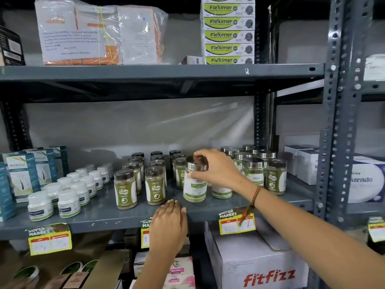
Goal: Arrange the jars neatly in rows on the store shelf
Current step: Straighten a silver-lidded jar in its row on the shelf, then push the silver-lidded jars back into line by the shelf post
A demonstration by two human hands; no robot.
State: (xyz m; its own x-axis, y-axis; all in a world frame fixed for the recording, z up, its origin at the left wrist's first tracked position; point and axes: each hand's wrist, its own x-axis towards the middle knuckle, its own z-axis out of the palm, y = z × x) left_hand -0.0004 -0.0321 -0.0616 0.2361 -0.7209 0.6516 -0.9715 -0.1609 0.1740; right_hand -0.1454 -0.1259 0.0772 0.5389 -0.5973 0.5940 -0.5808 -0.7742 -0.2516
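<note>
My right hand (216, 167) grips the silver lid of a green-labelled jar (195, 189), which stands or hovers just at the grey shelf (104, 215), mid-right. My left hand (169, 221) rests flat on the shelf's front edge, fingers together, holding nothing. Left of the held jar stand rows of brown-lidded green jars (125, 191). Behind and right of my hand is a group of silver-lidded jars (253, 171), partly hidden by my wrist.
Small white bottles (68, 203) stand in rows at the left, with teal boxes (20, 176) beside them. White boxes (302, 163) sit past the right upright. Yellow price tags (50, 238) hang from the shelf edge. A "fitfizz" carton (260, 265) sits below.
</note>
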